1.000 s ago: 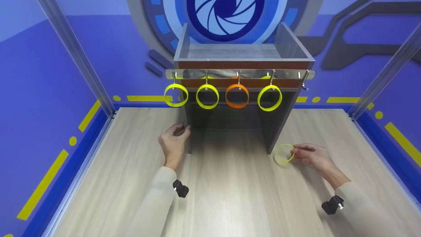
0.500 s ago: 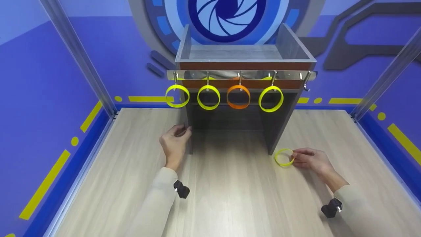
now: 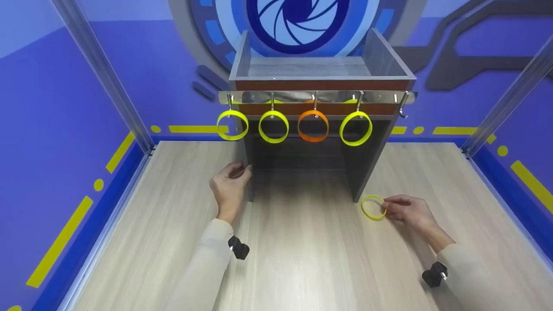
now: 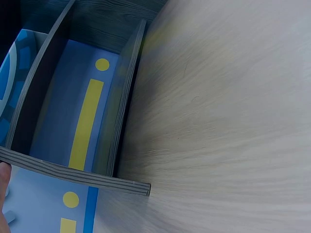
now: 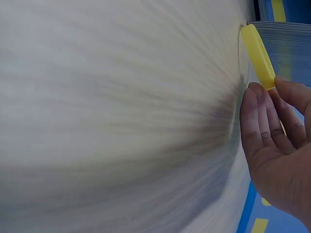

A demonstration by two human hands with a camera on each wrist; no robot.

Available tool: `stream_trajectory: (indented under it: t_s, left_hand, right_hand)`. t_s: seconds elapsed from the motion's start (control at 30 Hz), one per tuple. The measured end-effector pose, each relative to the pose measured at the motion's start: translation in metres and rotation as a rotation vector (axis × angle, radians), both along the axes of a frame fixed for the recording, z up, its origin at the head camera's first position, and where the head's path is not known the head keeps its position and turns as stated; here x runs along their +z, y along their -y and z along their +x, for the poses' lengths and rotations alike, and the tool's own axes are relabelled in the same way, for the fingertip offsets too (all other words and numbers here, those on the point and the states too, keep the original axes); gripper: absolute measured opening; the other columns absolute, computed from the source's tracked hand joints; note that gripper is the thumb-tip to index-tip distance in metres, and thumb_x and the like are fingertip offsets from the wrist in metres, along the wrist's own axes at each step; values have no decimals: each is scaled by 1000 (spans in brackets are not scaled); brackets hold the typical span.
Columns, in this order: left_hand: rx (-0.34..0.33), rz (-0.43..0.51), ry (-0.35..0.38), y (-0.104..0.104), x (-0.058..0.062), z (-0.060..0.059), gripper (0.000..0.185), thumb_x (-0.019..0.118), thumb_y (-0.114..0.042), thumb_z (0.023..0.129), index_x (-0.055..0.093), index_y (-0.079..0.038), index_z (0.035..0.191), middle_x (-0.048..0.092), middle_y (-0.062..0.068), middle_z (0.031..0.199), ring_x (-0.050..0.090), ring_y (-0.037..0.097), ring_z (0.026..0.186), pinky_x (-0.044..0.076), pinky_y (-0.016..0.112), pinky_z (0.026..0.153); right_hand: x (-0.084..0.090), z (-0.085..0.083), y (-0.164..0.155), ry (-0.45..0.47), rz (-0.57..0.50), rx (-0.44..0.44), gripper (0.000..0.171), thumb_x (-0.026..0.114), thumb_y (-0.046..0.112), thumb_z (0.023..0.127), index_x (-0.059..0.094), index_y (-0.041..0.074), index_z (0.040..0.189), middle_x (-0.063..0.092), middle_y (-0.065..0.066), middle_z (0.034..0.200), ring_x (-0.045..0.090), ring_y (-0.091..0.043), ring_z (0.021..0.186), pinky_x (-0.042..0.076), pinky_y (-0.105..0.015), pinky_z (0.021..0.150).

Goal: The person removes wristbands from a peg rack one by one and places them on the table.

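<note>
Yellow ring (image 3: 373,207), pinched by right hand (image 3: 408,211), now sits lower on table (image 3: 302,259).

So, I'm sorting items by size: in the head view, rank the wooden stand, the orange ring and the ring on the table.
1. Wooden stand, far the largest.
2. Orange ring.
3. Yellow ring on the table, pinched by the right hand; it is tilted, so unsure.
</note>
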State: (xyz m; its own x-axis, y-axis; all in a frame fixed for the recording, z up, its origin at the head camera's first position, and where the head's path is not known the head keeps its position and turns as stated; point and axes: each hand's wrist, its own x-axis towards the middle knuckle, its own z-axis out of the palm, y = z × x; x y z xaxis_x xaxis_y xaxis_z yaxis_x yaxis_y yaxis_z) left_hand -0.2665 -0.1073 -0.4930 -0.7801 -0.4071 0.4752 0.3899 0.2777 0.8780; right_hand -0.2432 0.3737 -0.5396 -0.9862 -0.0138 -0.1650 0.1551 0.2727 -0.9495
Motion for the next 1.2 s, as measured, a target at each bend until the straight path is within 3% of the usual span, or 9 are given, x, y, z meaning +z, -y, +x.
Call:
stream_trajectory:
  t_s: [0.17, 0.4, 0.6, 0.87, 1.03, 1.2]
  left_hand:
    - [1, 3, -6, -1, 0, 0, 14, 87, -1, 82, 80, 2, 94, 80, 14, 92, 79, 30, 84, 64, 24, 73]
    - [14, -13, -17, -2, -1, -1, 14, 88, -1, 81, 80, 3, 92, 80, 13, 90, 80, 26, 82, 64, 24, 71]
    - [15, -24, -4, -1, -1, 0, 13, 87, -2, 82, 80, 2, 93, 80, 12, 91, 79, 25, 82, 64, 24, 72]
    - [19, -32, 5, -2, 0, 1, 13, 87, -3, 83, 80, 1, 94, 80, 11, 92, 79, 26, 83, 64, 24, 72]
    - [7, -40, 16, -2, 0, 1, 15, 87, -5, 84, 80, 1, 97, 80, 11, 94, 79, 28, 86, 64, 25, 73]
    - [19, -32, 11, -2, -1, 2, 16, 87, -4, 84, 81, 0, 97, 80, 11, 95, 79, 28, 86, 64, 26, 74]
  right_hand:
    - [0, 3, -1, -25, 85, 3, 40, 72, 9, 102, 62, -18, 129, 74, -20, 114, 76, -13, 91, 64, -29, 82]
    - [11, 6, -8, -47, 199, -21, 43, 72, 20, 103, 66, -10, 132, 74, -17, 117, 74, -15, 94, 63, -28, 81]
    - [34, 8, -5, -160, 149, -31, 45, 73, 21, 104, 64, -13, 132, 75, -15, 117, 73, -7, 95, 63, -26, 85]
    - [73, 17, 9, -269, 173, -35, 47, 74, 32, 102, 69, -5, 131, 77, -8, 119, 73, -3, 98, 57, -14, 88]
    - [93, 24, 20, -339, 145, -41, 42, 76, 28, 101, 70, -5, 127, 79, -3, 114, 75, -6, 98, 55, -13, 90]
    - [111, 28, 34, -421, 84, -11, 37, 76, 21, 101, 71, -7, 125, 79, -8, 115, 76, -10, 98, 57, -18, 91]
